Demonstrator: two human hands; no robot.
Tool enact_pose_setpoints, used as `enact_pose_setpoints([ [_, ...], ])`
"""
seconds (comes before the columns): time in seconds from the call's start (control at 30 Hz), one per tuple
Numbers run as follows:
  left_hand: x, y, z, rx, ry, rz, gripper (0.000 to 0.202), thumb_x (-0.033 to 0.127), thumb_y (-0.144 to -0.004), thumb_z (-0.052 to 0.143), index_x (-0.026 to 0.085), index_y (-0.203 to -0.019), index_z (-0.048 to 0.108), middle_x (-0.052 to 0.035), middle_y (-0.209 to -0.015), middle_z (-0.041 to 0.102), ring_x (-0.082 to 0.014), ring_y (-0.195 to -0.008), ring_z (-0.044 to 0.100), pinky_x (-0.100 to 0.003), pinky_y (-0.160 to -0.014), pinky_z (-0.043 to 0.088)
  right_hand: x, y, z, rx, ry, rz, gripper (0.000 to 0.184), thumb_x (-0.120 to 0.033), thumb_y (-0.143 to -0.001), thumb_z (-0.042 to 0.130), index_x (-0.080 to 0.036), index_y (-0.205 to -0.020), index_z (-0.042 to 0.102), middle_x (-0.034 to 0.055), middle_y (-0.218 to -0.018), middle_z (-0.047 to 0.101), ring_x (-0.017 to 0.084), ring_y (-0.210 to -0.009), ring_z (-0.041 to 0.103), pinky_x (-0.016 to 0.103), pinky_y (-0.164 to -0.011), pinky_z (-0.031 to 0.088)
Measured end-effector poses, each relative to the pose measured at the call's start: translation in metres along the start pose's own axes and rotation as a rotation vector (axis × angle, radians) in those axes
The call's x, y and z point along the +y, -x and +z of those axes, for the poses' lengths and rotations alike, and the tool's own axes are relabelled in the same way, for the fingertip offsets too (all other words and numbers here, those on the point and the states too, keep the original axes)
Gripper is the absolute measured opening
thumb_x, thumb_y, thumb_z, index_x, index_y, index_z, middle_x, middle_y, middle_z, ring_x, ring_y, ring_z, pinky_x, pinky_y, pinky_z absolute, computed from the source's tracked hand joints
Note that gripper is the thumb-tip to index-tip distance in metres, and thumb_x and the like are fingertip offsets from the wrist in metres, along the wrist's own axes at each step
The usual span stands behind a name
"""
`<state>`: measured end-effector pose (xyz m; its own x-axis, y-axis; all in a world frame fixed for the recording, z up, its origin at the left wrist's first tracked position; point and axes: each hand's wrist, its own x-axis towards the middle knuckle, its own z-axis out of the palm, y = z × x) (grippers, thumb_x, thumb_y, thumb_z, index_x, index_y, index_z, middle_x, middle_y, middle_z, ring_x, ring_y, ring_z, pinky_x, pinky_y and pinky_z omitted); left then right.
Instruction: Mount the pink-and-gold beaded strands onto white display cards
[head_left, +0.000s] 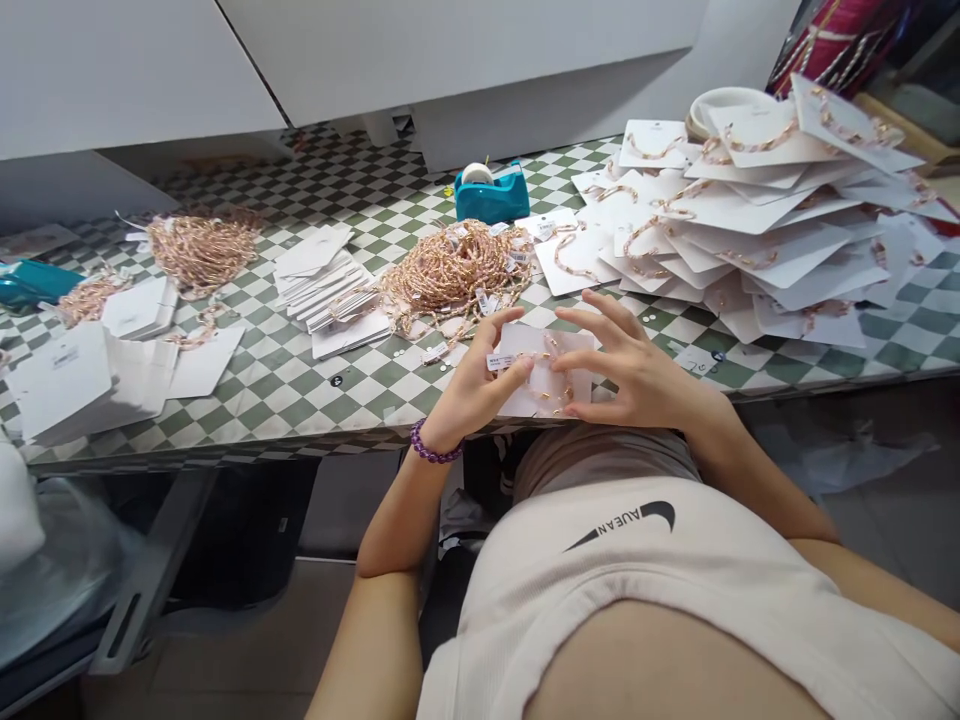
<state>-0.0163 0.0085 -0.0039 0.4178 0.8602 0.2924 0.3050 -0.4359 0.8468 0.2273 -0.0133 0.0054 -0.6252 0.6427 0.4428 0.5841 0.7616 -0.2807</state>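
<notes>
Two hands are meeting over the near edge of a green-and-white checkered table (pixel 300 370), both busy with one white card (pixel 541 352) that is hovering just above the tabletop. The left hand (pixel 480 385) is clamping the card's left side, thumb on top and fingers curled beneath. The right hand (pixel 637 375) is resting its thumb at the card's lower right corner while its other fingers are fanning out above; whether it is truly pinching the card cannot be told. A gold chain bracelet (pixel 553 392) is lying across the face of the card between the two thumbs. A purple bead band (pixel 433 450) is circling the left wrist.

Just beyond the card, a tangled heap of bracelets (pixel 457 270) is sitting on the table, with a stack of blank cards (pixel 322 285) to its left. A teal tape dispenser (pixel 491 192) is standing behind the heap. To the right, a sprawling pile of filled cards (pixel 765 230) is covering that end of the table (each one is carrying a chain). A second bracelet heap (pixel 202 248) is lying farther left, well apart from the hands.
</notes>
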Motion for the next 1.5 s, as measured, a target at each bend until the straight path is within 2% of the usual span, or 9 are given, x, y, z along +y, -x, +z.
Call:
enact_pose_setpoints([
  [0.13, -0.004, 0.001, 0.000, -0.008, -0.106, 0.009, 0.055, 0.047, -0.095, 0.058, 0.019, -0.140, 0.042, -0.0136, -0.145, 0.050, -0.0252, -0.135, 0.050, -0.036, -0.114, 0.042, 0.006, 0.003, -0.001, -0.050, 0.003, -0.001, 0.041, -0.046, -0.083, 0.074, -0.026, -0.117, 0.064, 0.0081, -0.154, 0.040, 0.034, -0.151, 0.026, 0.059, -0.121, 0.031],
  [0.27, 0.011, 0.006, -0.002, -0.037, -0.350, -0.071, 0.049, 0.038, -0.094, 0.057, 0.020, -0.138, 0.046, -0.0111, -0.145, 0.054, -0.0276, -0.131, 0.054, -0.041, -0.110, 0.045, 0.007, 0.005, 0.002, -0.043, -0.002, 0.009, 0.027, -0.043, -0.090, 0.068, -0.024, -0.109, 0.067, 0.0084, -0.150, 0.044, 0.034, -0.149, 0.030, 0.058, -0.121, 0.033],
  [0.4, 0.033, 0.010, -0.005, -0.137, -0.642, -0.283, 0.038, 0.039, -0.096, 0.055, 0.021, -0.130, 0.054, -0.0074, -0.133, 0.061, -0.0261, -0.112, 0.065, -0.038, -0.092, 0.055, 0.007, 0.003, 0.006, -0.011, 0.009, -0.034, 0.019, -0.034, -0.098, 0.057, -0.020, -0.095, 0.070, 0.0100, -0.142, 0.052, 0.032, -0.146, 0.036, 0.053, -0.118, 0.039],
  [0.53, 0.036, 0.010, -0.008, -0.116, -0.802, -0.295, 0.026, 0.038, -0.096, 0.055, 0.020, -0.114, 0.061, -0.0078, -0.122, 0.063, -0.0252, -0.103, 0.068, -0.035, -0.079, 0.057, 0.007, 0.000, 0.006, -0.030, 0.034, -0.048, 0.019, -0.030, -0.098, 0.056, -0.019, -0.094, 0.071, 0.0120, -0.140, 0.054, 0.033, -0.142, 0.041, 0.054, -0.115, 0.040],
  [0.7, 0.030, 0.008, -0.007, -0.033, -0.745, 0.036, 0.046, 0.044, -0.095, 0.056, 0.016, -0.132, 0.051, -0.0149, -0.142, 0.055, -0.0303, -0.135, 0.051, -0.046, -0.114, 0.044, 0.005, -0.001, 0.003, -0.047, -0.003, -0.048, 0.019, -0.030, -0.098, 0.056, -0.017, -0.094, 0.070, 0.0131, -0.138, 0.056, 0.034, -0.138, 0.045, 0.055, -0.111, 0.045],
  [0.77, 0.030, 0.009, -0.004, -0.121, -0.694, 0.152, 0.069, 0.054, -0.090, 0.063, 0.015, -0.142, 0.041, -0.0161, -0.151, 0.048, -0.0320, -0.143, 0.042, -0.048, -0.121, 0.036, 0.005, -0.001, 0.004, -0.038, -0.018, -0.056, 0.020, -0.031, -0.098, 0.056, -0.017, -0.095, 0.070, 0.0134, -0.137, 0.056, 0.034, -0.137, 0.046, 0.054, -0.110, 0.046],
  [0.87, 0.028, 0.010, 0.003, -0.288, -0.656, 0.155, 0.087, 0.060, -0.082, 0.071, 0.014, -0.147, 0.037, -0.0162, -0.155, 0.044, -0.0353, -0.148, 0.035, -0.051, -0.122, 0.033, 0.006, 0.000, 0.006, -0.013, -0.023, -0.066, 0.018, -0.030, -0.097, 0.057, -0.017, -0.095, 0.069, 0.0131, -0.134, 0.058, 0.034, -0.136, 0.048, 0.053, -0.109, 0.048],
  [1.17, 0.023, 0.011, 0.010, -0.239, -0.559, 0.054, 0.040, 0.044, -0.087, 0.068, 0.021, -0.117, 0.058, -0.0095, -0.141, 0.056, -0.0268, -0.132, 0.052, -0.045, -0.114, 0.039, 0.007, 0.001, 0.006, -0.009, -0.107, -0.109, 0.012, -0.029, -0.091, 0.065, -0.017, -0.090, 0.070, 0.0124, -0.136, 0.057, 0.034, -0.135, 0.048, 0.054, -0.110, 0.047],
  [1.5, 0.021, 0.010, 0.013, -0.202, -0.555, 0.062, 0.026, 0.039, -0.088, 0.065, 0.022, -0.108, 0.062, -0.0071, -0.137, 0.058, -0.0268, -0.128, 0.053, -0.045, -0.110, 0.038, 0.006, 0.001, 0.007, -0.009, -0.133, -0.085, 0.012, -0.030, -0.092, 0.065, -0.019, -0.094, 0.070, 0.0101, -0.131, 0.061, 0.031, -0.131, 0.053, 0.051, -0.111, 0.047],
])
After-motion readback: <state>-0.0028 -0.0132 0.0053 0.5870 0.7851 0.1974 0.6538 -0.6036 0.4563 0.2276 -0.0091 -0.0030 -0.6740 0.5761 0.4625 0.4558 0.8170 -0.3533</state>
